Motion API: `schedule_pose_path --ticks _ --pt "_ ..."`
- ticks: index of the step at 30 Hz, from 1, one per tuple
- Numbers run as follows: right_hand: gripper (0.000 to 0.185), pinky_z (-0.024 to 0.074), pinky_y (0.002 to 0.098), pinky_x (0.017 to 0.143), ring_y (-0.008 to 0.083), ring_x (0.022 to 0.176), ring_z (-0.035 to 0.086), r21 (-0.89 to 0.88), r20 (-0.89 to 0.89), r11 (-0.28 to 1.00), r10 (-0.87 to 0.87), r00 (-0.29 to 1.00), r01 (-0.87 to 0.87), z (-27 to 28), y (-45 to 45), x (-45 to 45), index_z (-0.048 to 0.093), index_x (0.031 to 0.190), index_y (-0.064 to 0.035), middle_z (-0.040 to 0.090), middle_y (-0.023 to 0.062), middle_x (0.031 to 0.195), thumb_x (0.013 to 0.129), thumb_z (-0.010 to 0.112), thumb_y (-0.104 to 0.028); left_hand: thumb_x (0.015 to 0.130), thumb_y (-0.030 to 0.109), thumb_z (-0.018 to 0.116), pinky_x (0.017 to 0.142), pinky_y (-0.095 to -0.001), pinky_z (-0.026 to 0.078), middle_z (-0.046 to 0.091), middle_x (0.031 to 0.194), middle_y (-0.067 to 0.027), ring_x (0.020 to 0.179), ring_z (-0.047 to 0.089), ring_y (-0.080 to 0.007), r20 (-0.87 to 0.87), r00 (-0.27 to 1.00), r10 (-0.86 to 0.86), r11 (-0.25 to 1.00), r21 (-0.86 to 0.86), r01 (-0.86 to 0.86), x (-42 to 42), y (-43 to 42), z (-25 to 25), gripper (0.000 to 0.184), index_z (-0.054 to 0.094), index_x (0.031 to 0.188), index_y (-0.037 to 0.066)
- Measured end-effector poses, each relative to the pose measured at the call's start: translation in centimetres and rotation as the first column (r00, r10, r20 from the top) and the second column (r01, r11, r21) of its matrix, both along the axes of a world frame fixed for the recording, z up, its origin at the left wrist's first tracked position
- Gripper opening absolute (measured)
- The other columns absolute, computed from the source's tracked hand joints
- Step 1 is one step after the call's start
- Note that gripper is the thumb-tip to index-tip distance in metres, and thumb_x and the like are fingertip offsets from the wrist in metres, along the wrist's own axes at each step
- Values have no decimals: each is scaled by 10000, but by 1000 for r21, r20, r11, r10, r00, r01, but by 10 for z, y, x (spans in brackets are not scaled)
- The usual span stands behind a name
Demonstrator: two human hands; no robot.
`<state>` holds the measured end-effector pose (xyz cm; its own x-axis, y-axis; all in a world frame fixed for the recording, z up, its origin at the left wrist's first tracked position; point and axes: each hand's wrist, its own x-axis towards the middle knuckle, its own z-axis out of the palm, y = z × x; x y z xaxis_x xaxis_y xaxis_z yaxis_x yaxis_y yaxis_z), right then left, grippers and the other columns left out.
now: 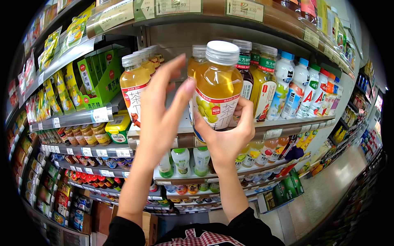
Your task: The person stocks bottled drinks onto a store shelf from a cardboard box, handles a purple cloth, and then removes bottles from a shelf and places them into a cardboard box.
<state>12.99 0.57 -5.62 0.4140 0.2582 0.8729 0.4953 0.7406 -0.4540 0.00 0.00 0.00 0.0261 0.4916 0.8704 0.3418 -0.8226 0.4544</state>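
My right hand (230, 141) grips the lower part of a plastic bottle of amber tea drink (216, 88), thumb across its label. The bottle is upright, slightly tilted, with a white cap and a label of green grapes. My left hand (164, 98) is raised just left of the bottle, fingers stretched and apart, holding nothing. Its fingertips are near the bottle's left side; whether they touch it I cannot tell. Behind my left hand stands a similar tea bottle (132, 88) at the front of a row on the shelf.
Dark and yellow tea bottles (262, 88) and white drink bottles (310, 92) line the shelf on the right. A green box of packets (96, 78) and jars (86, 135) fill shelves on the left. The upper shelf edge (180, 8) overhangs the bottles. A green carton (287, 186) sits low right.
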Motion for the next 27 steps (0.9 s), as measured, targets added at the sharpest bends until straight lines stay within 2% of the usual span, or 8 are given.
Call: schedule_pose_path --ticks 1,3,5,9,11,15,21,27 --pt "615 504 319 746 163 801 613 21 -5 1000 -5 1000 5 0 5 -2 580 1037 11 645 87 902 599 900 -278 950 172 603 952 -370 477 573 1310 -183 1149 586 -279 -17 999 34 999 2 -34 1 -5 -13 484 481 1381 -13" --pt "606 508 317 721 163 779 615 56 2 998 -1 1000 1 2 8 -3 577 1021 15 645 88 889 585 896 -259 932 95 563 944 -372 479 574 1287 -183 1118 589 -273 47 998 -35 998 -59 38 5 -15 -35 463 480 1372 -25" --pt "599 510 315 703 162 763 616 86 12 996 19 1000 -20 2 10 -3 576 1009 16 647 87 873 576 892 -249 777 -25 530 950 -387 469 551 1289 -188 1124 577 -285 57 985 -162 976 -136 169 2 -18 -50 639 440 1410 -17" --pt "596 514 317 684 164 747 622 54 -19 999 0 1000 1 3 12 -8 573 1001 17 653 90 862 573 887 -251 672 53 682 964 -427 458 513 1294 -206 1145 560 -353 -144 990 0 1000 5 1 7 -22 -64 892 326 1490 23" --pt "595 517 318 675 165 741 625 52 -44 998 22 999 -19 4 15 -7 571 1001 18 657 95 865 572 887 -250 666 43 734 941 -425 475 514 1282 -212 1141 564 -364 -192 977 90 996 45 -82 10 -17 -65 938 305 1500 20" --pt "586 520 305 677 158 750 636 35 -24 999 14 1000 -13 7 12 -8 571 999 16 666 96 872 585 900 -238 649 4 778 893 -413 505 527 1241 -201 1102 583 -366 -168 977 128 992 24 -126 16 -12 -67 993 287 1512 20" --pt "645 516 292 709 156 783 655 -115 48 991 70 996 -64 12 -5 5 583 1057 16 691 98 902 594 928 -271 637 -22 812 852 -397 527 528 1216 -180 1051 599 -337 -130 990 49 999 2 -49 16 -5 -70 1057 260 1536 40" --pt "723 517 307 754 198 905 683 -201 176 957 244 954 -208 6 -16 31 571 1297 10 695 120 1063 665 878 -156 654 -8 829 847 -371 528 502 1268 -170 1081 594 -302 -97 995 -13 998 -58 7 16 -9 -69 1079 233 1551 55"
